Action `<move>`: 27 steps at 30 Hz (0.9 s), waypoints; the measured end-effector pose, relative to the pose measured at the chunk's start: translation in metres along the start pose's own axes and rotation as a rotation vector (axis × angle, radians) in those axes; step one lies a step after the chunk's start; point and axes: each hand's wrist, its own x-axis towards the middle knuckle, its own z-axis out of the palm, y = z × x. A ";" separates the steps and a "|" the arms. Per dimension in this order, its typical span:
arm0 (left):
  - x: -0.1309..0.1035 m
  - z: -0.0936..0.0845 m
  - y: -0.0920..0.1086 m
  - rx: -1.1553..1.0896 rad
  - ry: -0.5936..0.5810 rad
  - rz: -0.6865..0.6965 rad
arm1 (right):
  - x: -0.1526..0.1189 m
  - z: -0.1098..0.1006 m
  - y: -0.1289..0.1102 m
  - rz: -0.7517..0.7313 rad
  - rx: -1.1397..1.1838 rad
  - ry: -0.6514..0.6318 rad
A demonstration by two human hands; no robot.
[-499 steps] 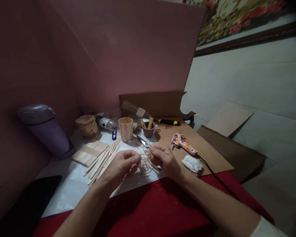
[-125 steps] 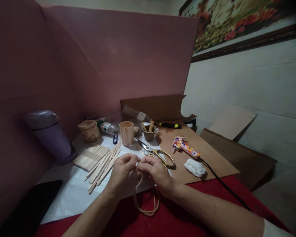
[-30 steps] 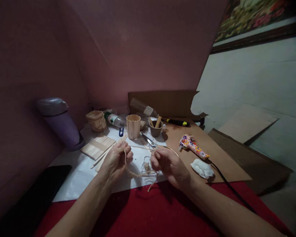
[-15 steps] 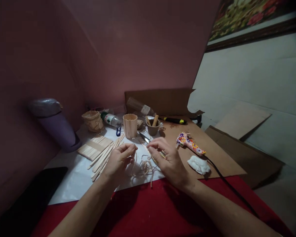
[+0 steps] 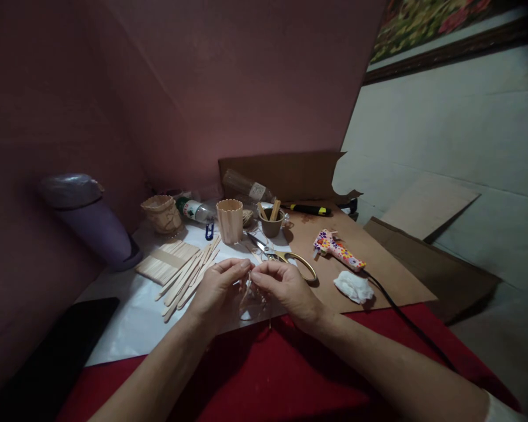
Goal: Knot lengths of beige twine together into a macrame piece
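Note:
Thin beige twine (image 5: 245, 293) hangs from between my two hands, its lower part tangled near the table. My left hand (image 5: 220, 287) pinches the twine with thumb and forefinger. Close beside it, almost fingertip to fingertip, my right hand (image 5: 288, 287) is also closed in a pinch on the twine. Gold-handled scissors (image 5: 305, 266) lie just beyond my right hand, blades toward the back left. Behind the hands stands a cup made of craft sticks (image 5: 230, 223). Loose craft sticks (image 5: 189, 278) lie left of my left hand.
A banded bundle of sticks (image 5: 165, 262), a twine-wrapped cup (image 5: 162, 214) and plastic bottles (image 5: 196, 210) are at the back left. To the right lie a flowered glue gun (image 5: 338, 251) with its cord, a white wad (image 5: 353, 286) and a yellow-black cutter (image 5: 310, 209). A small pot (image 5: 271, 223) holds sticks.
My right hand has moved left and down to meet my left hand at the twine, closing its fingers. The scissors' handles are now uncovered. The view has shifted slightly.

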 end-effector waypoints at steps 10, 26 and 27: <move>0.002 0.000 -0.007 -0.040 0.000 -0.003 | 0.003 -0.001 0.005 0.108 0.099 0.026; 0.001 0.001 -0.009 0.105 -0.032 0.093 | 0.006 -0.004 0.006 0.164 0.131 -0.050; 0.001 0.001 -0.008 0.130 -0.046 0.120 | 0.006 -0.004 0.005 0.165 0.124 -0.066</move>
